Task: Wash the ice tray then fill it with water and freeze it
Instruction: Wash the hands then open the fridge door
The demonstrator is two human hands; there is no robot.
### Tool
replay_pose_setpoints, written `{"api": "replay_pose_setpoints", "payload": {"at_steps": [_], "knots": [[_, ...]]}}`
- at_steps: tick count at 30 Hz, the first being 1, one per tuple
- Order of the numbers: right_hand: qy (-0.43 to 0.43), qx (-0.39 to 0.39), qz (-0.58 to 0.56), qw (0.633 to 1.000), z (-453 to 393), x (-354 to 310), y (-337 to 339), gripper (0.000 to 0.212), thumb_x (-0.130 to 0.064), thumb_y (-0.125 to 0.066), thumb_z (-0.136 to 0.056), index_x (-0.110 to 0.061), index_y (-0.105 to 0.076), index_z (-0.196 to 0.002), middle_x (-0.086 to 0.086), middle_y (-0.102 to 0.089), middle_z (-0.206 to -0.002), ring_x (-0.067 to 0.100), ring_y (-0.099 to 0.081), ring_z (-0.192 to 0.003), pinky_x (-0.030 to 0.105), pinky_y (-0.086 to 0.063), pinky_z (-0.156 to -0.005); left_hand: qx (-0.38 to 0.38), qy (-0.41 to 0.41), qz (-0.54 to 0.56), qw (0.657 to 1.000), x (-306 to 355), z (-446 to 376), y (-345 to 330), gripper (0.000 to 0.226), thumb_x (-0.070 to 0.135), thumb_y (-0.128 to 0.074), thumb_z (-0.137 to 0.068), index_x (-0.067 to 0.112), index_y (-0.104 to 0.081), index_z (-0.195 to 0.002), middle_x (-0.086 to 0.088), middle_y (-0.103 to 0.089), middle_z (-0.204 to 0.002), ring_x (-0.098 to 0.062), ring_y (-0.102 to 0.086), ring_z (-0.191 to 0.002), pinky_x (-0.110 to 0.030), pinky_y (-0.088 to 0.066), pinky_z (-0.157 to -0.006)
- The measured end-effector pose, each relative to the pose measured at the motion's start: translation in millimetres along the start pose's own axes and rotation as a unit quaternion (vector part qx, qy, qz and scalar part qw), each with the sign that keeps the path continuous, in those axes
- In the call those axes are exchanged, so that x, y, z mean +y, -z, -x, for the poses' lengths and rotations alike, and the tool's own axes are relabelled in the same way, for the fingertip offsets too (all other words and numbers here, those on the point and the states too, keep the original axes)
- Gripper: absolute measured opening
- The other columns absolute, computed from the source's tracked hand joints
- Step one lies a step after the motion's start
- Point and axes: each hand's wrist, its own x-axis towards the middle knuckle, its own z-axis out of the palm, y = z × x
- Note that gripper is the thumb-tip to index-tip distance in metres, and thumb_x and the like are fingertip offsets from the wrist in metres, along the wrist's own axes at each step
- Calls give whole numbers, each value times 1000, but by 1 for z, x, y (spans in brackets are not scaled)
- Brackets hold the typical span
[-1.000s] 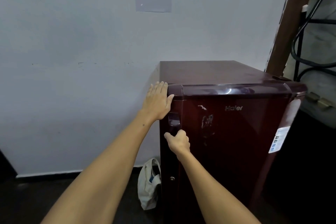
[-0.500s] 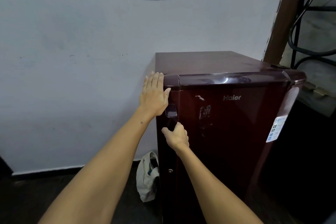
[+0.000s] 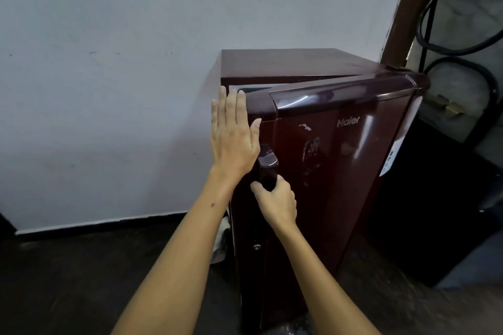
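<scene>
A small dark-red fridge (image 3: 299, 62) stands against the white wall. Its door (image 3: 340, 158) is swung a little way out at the left edge, hinged on the right, and a narrow gap shows a strip of the pale inside at the top. My right hand (image 3: 277, 202) is closed around the door handle (image 3: 268, 168). My left hand (image 3: 232, 133) lies flat with fingers straight against the fridge's upper left corner, beside the door edge. No ice tray is in view.
A white bag (image 3: 220, 242) sits on the dark floor left of the fridge, mostly hidden by my arm. A brown post (image 3: 402, 8) and black cables (image 3: 462, 35) stand behind on the right. A dark low object (image 3: 435, 212) flanks the fridge's right side.
The fridge door was shut and has now swung out a little at its left edge, pulled by my right hand on the handle. My left hand stays braced at the corner.
</scene>
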Motion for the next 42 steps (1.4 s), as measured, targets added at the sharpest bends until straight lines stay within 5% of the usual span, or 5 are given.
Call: {"api": "replay_pose_setpoints", "payload": {"at_steps": [13, 20, 27, 35, 42], "knots": [[81, 201, -131, 968, 91, 70, 68, 21, -27, -57, -77, -29, -53, -98, -10, -66, -75, 10, -63, -70, 33, -52, -67, 27, 13, 78, 997, 123, 77, 74, 53, 29, -30, -99, 0, -33, -143, -15, -32, -150, -29, -13, -145, -43, -6, -120], [155, 324, -197, 912, 116, 114, 114, 46, -35, -59, -84, -31, -47, -128, 8, -55, -128, 21, -57, -117, 34, -47, -96, 52, -32, 218, 974, 187, 120, 97, 45, 17, -36, -96, -3, -43, -136, -21, -31, -149, -32, -20, -144, -50, -13, -118], [169, 419, -203, 868, 130, 135, 169, 30, -37, -54, -86, -52, -50, -112, -8, -60, -112, 11, -60, -107, 24, -47, -93, 52, -71, 314, 945, 235, 157, 99, 46, 17, -33, -95, 0, -33, -137, -18, -26, -150, -30, -20, -144, -52, -19, -116], [94, 434, -229, 867, 129, 165, 259, 31, -1, -63, -88, -27, -59, -105, -3, -65, -100, -2, -63, -90, 12, -50, -82, -4, 1, 446, 895, 260, 168, 73, 48, 15, -33, -94, 7, -31, -141, -9, -29, -152, -26, -25, -143, -59, -28, -109], [65, 581, -326, 743, 135, 127, 326, 28, 1, -50, -93, -24, -56, -104, -1, -61, -109, 4, -59, -97, 23, -49, -92, -100, 36, 448, 888, 267, 156, 30, 45, 27, -30, -98, 11, -42, -138, -1, -39, -149, -7, -24, -142, -52, -28, -112]]}}
